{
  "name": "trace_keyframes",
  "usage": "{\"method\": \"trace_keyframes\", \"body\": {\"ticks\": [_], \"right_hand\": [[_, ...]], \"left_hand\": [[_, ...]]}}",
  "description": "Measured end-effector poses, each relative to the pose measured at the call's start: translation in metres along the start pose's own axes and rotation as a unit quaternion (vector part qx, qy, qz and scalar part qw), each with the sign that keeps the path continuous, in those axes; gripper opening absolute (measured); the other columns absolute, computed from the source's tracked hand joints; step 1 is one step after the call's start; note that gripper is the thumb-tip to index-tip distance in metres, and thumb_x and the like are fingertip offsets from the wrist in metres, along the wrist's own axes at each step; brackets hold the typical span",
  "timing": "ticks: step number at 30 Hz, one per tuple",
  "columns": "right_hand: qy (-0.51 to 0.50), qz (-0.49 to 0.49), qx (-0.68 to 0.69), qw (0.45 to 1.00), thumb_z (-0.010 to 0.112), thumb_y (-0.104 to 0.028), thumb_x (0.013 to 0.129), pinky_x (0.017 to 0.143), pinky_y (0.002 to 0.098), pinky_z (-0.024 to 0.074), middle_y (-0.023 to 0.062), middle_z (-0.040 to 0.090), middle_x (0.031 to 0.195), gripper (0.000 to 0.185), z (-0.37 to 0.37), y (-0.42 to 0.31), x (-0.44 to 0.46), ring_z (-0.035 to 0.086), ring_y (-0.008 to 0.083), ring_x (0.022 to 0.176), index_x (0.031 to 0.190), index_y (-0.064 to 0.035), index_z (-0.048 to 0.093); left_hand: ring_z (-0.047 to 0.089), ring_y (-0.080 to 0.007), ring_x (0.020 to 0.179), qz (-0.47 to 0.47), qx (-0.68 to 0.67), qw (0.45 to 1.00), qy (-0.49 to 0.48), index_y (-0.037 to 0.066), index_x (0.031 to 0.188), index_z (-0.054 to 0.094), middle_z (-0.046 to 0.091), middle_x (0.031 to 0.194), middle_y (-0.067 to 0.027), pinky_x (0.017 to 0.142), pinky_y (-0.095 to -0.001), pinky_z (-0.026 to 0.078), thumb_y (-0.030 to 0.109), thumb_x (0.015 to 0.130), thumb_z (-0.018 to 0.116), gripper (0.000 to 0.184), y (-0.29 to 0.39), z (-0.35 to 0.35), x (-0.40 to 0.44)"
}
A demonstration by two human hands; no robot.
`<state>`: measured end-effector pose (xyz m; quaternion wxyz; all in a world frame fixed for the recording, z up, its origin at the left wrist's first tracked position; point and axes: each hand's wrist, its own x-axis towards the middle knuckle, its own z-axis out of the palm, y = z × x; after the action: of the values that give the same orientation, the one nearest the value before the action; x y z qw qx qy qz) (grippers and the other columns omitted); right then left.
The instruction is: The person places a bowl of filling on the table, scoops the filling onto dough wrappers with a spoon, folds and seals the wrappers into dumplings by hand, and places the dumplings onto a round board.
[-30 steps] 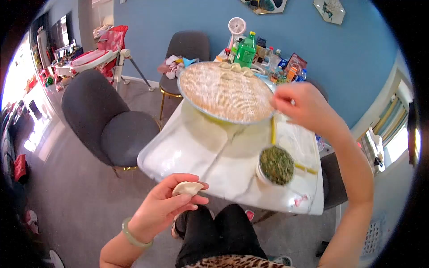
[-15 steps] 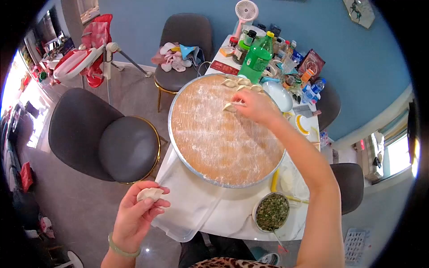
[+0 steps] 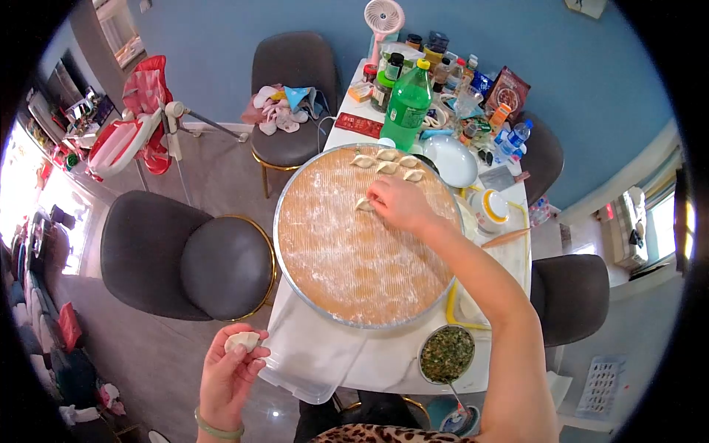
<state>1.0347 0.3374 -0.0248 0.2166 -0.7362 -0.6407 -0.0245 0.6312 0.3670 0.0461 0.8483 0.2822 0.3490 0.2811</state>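
In my left hand (image 3: 223, 380), which wears a pale bangle, a pale folded dumpling (image 3: 242, 340) is pinched between thumb and fingers, off to the near left of the table. My right hand (image 3: 399, 203) reaches over a large round floured tray (image 3: 340, 258), its fingertips closed on another dumpling (image 3: 362, 204) at the tray's surface; part of that one is hidden by the fingers. Beyond it, several finished dumplings (image 3: 386, 167) lie in short rows near the tray's far edge. A bowl of chopped green filling (image 3: 447, 354) with a spoon stands at the near right.
Under the tray's near left lies a clear plastic sheet or lid (image 3: 314, 369). Bottles and jars crowd the far right, including a green soda bottle (image 3: 408, 111). A white plate (image 3: 452, 161) and a yellow-lidded jar (image 3: 490, 210) stand beside the tray. Chairs (image 3: 225, 258) surround the table.
The view has shifted, so the tray sits slightly lower in it. My right hand has moved slightly left and nearer with its dumpling. The left hand still holds its dumpling.
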Motion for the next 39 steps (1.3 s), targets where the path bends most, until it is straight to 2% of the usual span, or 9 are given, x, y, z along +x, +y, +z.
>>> {"method": "trace_keyframes", "body": {"ticks": [7, 12, 14, 16, 23, 29, 31, 34, 39], "right_hand": [[0.001, -0.011, 0.019, 1.000, 0.056, -0.018, 0.084, 0.074, 0.0398, 0.0484, 0.0094, 0.061, 0.088, 0.012, 0.004, 0.003, 0.006, 0.059, 0.0285, 0.088, 0.087, -0.0077, 0.061], [-0.035, 0.076, 0.056, 0.995, 0.056, -0.019, 0.084, 0.072, 0.0401, 0.0480, 0.0105, 0.063, 0.088, 0.013, -0.004, 0.002, 0.011, 0.061, 0.0300, 0.084, 0.089, -0.0077, 0.061], [-0.027, 0.081, 0.064, 0.994, 0.056, -0.019, 0.084, 0.071, 0.0404, 0.0479, 0.0103, 0.063, 0.088, 0.014, -0.009, 0.003, 0.018, 0.061, 0.0297, 0.084, 0.089, -0.0078, 0.061], [-0.019, 0.086, 0.073, 0.993, 0.056, -0.020, 0.084, 0.071, 0.0406, 0.0479, 0.0102, 0.063, 0.088, 0.014, -0.010, 0.008, 0.024, 0.061, 0.0294, 0.084, 0.089, -0.0079, 0.061], [-0.023, 0.104, 0.073, 0.992, 0.057, -0.019, 0.084, 0.070, 0.0414, 0.0475, 0.0113, 0.064, 0.087, 0.014, -0.002, 0.018, 0.045, 0.061, 0.0306, 0.083, 0.088, -0.0067, 0.061], [0.014, 0.052, 0.007, 0.999, 0.061, -0.020, 0.082, 0.072, 0.0421, 0.0461, 0.0106, 0.063, 0.086, 0.013, 0.007, 0.029, 0.052, 0.060, 0.0306, 0.084, 0.087, -0.0071, 0.061], [0.042, 0.003, -0.068, 0.997, 0.062, -0.018, 0.081, 0.079, 0.0408, 0.0440, 0.0082, 0.063, 0.084, 0.010, 0.010, 0.031, 0.051, 0.060, 0.0281, 0.085, 0.083, -0.0081, 0.060], [0.087, -0.021, -0.067, 0.994, 0.062, -0.017, 0.081, 0.085, 0.0393, 0.0411, 0.0059, 0.063, 0.082, 0.008, 0.013, 0.033, 0.048, 0.059, 0.0252, 0.086, 0.081, -0.0094, 0.059], [0.084, -0.023, -0.080, 0.993, 0.063, -0.016, 0.080, 0.087, 0.0384, 0.0401, 0.0050, 0.064, 0.084, 0.007, 0.013, 0.036, 0.045, 0.059, 0.0243, 0.086, 0.083, -0.0098, 0.060]], "left_hand": [[0.067, -0.0206, 0.085, -0.012, 0.001, 1.000, 0.004, -0.001, 0.118, 0.050, 0.061, 0.108, -0.0225, 0.070, -0.0257, 0.060, 0.004, 0.089, 0.056, 0.030, 0.009, 0.000, 0.008], [0.067, -0.0190, 0.084, -0.033, -0.003, 0.999, 0.011, 0.000, 0.119, 0.050, 0.061, 0.109, -0.0216, 0.070, -0.0252, 0.059, 0.004, 0.090, 0.055, 0.029, 0.012, -0.001, 0.018], [0.067, -0.0186, 0.084, -0.038, -0.007, 0.999, 0.005, 0.000, 0.118, 0.050, 0.061, 0.110, -0.0211, 0.070, -0.0253, 0.059, 0.004, 0.091, 0.054, 0.028, 0.012, -0.005, 0.024], [0.066, -0.0220, 0.092, -0.045, 0.004, 0.999, -0.024, -0.001, 0.119, 0.047, 0.058, 0.114, -0.0221, 0.077, -0.0265, 0.056, 0.000, 0.092, 0.048, 0.027, 0.011, -0.012, 0.029], [0.066, -0.0212, 0.093, -0.053, -0.005, 0.999, -0.014, -0.001, 0.118, 0.048, 0.059, 0.113, -0.0210, 0.076, -0.0254, 0.056, 0.001, 0.092, 0.049, 0.026, 0.011, -0.014, 0.042], [0.068, -0.0217, 0.090, -0.065, -0.015, 0.998, 0.003, -0.001, 0.119, 0.049, 0.060, 0.113, -0.0220, 0.073, -0.0273, 0.060, 0.002, 0.091, 0.053, 0.028, 0.010, -0.019, 0.054], [0.068, -0.0218, 0.089, -0.066, -0.018, 0.998, 0.002, -0.001, 0.119, 0.049, 0.060, 0.113, -0.0223, 0.073, -0.0272, 0.060, 0.002, 0.091, 0.052, 0.028, 0.010, -0.021, 0.058], [0.068, -0.0219, 0.089, -0.070, -0.019, 0.997, 0.001, -0.001, 0.119, 0.050, 0.060, 0.113, -0.0222, 0.073, -0.0273, 0.060, 0.002, 0.091, 0.053, 0.028, 0.010, -0.022, 0.061], [0.068, -0.0204, 0.089, -0.078, -0.001, 0.997, 0.005, -0.001, 0.118, 0.050, 0.060, 0.113, -0.0214, 0.072, -0.0259, 0.059, 0.002, 0.091, 0.053, 0.028, 0.011, -0.016, 0.067]]}}
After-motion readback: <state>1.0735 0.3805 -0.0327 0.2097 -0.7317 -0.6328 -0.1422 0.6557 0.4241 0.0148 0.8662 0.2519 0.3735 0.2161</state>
